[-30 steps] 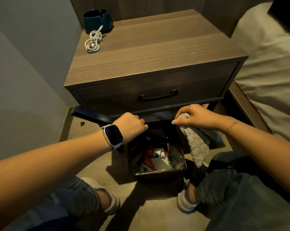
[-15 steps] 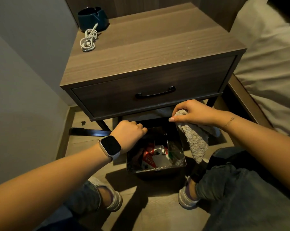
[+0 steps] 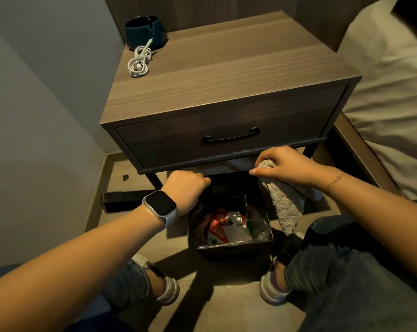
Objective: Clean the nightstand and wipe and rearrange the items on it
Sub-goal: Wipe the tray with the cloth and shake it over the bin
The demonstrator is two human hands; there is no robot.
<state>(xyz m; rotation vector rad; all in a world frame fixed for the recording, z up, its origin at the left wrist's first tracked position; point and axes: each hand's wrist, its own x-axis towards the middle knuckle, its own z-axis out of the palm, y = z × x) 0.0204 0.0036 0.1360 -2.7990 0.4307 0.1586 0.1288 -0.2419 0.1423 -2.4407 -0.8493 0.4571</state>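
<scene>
The wooden nightstand point(image 3: 226, 75) has one closed drawer with a black handle point(image 3: 231, 137). At its back left corner stand a dark teal ashtray point(image 3: 145, 32) and a coiled white cable point(image 3: 139, 61). Below its front edge, on the floor, is a black trash bin point(image 3: 231, 244) holding wrappers. My left hand point(image 3: 186, 190), with a watch on the wrist, is curled at the bin's far left rim. My right hand point(image 3: 286, 164) grips a grey cloth point(image 3: 286, 207) that hangs over the bin's right side, just under the drawer's lower edge.
A bed point(image 3: 394, 92) with light sheets and a wooden frame lies close on the right. A grey wall point(image 3: 35, 116) closes the left side. A long black bar point(image 3: 121, 200) lies on the floor beside the nightstand's left leg. My knees and shoes flank the bin.
Both hands stay at the bin, and the right one keeps hold of the cloth. The black bar has settled from a tilt to lying flat on the floor. My view has shifted slightly.
</scene>
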